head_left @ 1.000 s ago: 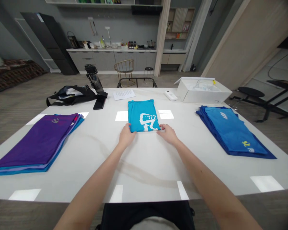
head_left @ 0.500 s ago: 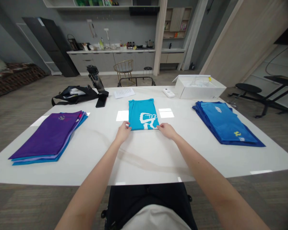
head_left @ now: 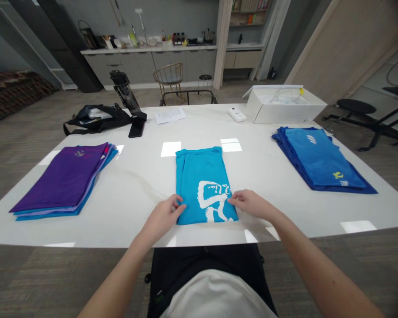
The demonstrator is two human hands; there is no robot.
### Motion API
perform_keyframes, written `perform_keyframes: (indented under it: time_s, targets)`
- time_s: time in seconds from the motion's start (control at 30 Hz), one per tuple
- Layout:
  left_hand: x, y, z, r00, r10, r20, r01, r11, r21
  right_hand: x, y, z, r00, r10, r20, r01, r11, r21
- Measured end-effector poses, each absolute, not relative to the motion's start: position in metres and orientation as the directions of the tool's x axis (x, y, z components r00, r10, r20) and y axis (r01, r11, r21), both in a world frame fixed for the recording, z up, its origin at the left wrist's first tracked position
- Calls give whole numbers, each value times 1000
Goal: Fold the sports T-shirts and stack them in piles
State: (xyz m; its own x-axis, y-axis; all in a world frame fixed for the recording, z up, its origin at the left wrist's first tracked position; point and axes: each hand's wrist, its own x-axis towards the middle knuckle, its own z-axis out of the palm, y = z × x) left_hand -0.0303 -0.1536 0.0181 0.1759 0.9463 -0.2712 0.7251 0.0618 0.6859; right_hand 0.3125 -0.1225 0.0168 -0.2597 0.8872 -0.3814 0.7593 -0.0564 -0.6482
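Observation:
A turquoise folded T-shirt (head_left: 199, 168) with large white lettering lies flat in front of me, its lower edge towards me. My left hand (head_left: 164, 216) is at the shirt's lower left side, thumb over the fabric and fingers loosely bent, with a gap between thumb and forefinger. On the opposite side, my right hand (head_left: 250, 203) touches the right edge near the lettering, thumb and forefinger slightly apart. Neither hand visibly grips the cloth.
A stack of purple and blue folded clothes (head_left: 63, 181) lies left, and a stack of blue ones (head_left: 321, 159) right. Farther back on the white table (head_left: 135, 176) are a black bag (head_left: 99, 119), bottle (head_left: 126, 92), phone (head_left: 137, 129), paper (head_left: 170, 115), white device (head_left: 236, 115) and white box (head_left: 281, 110).
The turquoise T-shirt has slid across the table towards me. My hands have come nearer too, and have shifted from its bottom corners up along its sides. The view has tilted down.

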Motion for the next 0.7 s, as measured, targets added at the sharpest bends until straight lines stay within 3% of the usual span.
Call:
perform_keyframes:
  time_s: [0.2,0.4,0.5,0.7]
  targets:
    - [-4,-38,14,42,999,18,849,-45,527,287,-17,2,-8,999,-43,747,-23,-665]
    - [15,29,1,-36,999,26,898,21,440,272,40,-11,99,994,-47,787,-107,-607]
    - [15,33,-2,-87,996,-9,868,80,491,272,45,-14,51,998,-28,787,-57,-614]
    - [9,41,-9,-228,968,110,734,96,672,264,58,-12,92,981,168,765,38,-643]
